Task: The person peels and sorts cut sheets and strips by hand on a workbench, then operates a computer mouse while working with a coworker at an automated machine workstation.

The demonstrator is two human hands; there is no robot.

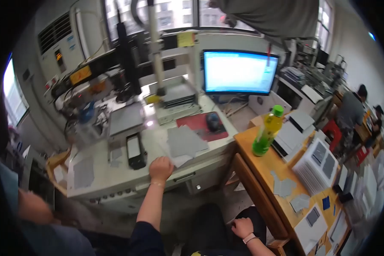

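Black device (135, 152) on white desk (111, 177), left hand (161, 169) closed at desk edge nearby, right hand (242, 228) on thigh (257, 218), grip indeterminable.

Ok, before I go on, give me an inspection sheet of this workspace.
Surface: white bench, with a wooden table to its right.
Job's things: dark device and loose grey sheets lie near the left hand.
Clutter: grey scraps, white stack and green-capped bottle on the wooden table.
Hands: left hand curled at the bench's front edge, right hand on the leg; nothing seen held.
Cables: strands below the monitor look like cables; too blurred to trace.
Surroundings: air conditioner at left, another person close by at left, more people at far right.
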